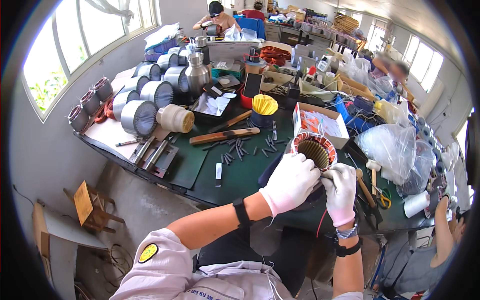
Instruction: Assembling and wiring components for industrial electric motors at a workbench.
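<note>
A round motor stator [314,150] with copper-red windings and a grey ribbed core stands at the near edge of the dark green bench mat [240,175]. My left hand [290,182], in a white glove, grips its near left rim. My right hand [341,192], also gloved, pinches at the winding on its near right side. A red wire [320,225] hangs down below my hands. The lower part of the stator is hidden behind my gloves.
Several small grey sleeves [240,147] lie scattered behind the stator, with a wooden bar [224,136], a cup of yellow strips [263,110] and a white cardboard box [322,122]. Metal stator cores [139,117] stand at the left. Clear plastic bags [395,150] and a mallet [372,172] lie right. Other people work nearby.
</note>
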A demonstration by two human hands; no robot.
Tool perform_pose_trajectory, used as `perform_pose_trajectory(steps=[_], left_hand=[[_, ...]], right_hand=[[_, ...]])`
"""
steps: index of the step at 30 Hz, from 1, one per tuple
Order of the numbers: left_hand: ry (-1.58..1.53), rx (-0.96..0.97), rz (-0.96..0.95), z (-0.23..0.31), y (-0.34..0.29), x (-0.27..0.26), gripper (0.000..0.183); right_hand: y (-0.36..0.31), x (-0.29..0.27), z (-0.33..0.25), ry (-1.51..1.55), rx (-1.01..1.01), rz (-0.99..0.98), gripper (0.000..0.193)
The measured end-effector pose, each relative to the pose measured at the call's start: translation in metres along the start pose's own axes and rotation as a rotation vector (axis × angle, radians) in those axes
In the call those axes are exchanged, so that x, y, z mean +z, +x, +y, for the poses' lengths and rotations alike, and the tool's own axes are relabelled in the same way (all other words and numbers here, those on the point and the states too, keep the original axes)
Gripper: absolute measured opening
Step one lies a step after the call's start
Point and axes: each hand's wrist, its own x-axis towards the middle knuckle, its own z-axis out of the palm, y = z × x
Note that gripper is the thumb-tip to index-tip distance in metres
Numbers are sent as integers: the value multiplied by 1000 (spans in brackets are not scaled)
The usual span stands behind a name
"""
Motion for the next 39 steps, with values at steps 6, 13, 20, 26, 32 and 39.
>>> perform_pose_trajectory(steps=[6, 13, 20, 26, 32, 39], left_hand=[[-34, -254, -10, -52, -27, -59, 28], [559, -674, -392, -224, -127, -79, 19], [476, -549, -214, -217, -127, -76, 17], [-588, -660, -21, -56, -30, -62, 17], [-960, -687, -15, -22, -18, -9, 16], [-851, -648, -9, -21, -18, -6, 18]], right_hand=[[-4, -2, 1, 7, 58, -20, 11], [1, 1, 1, 41, 41, -4, 12], [-1, 5, 1, 58, 28, 27, 9], [-6, 2, 6, 25, 61, 58, 10], [-2, 6, 1, 71, 59, 56, 12], [-4, 7, 4, 60, 54, 72, 13]])
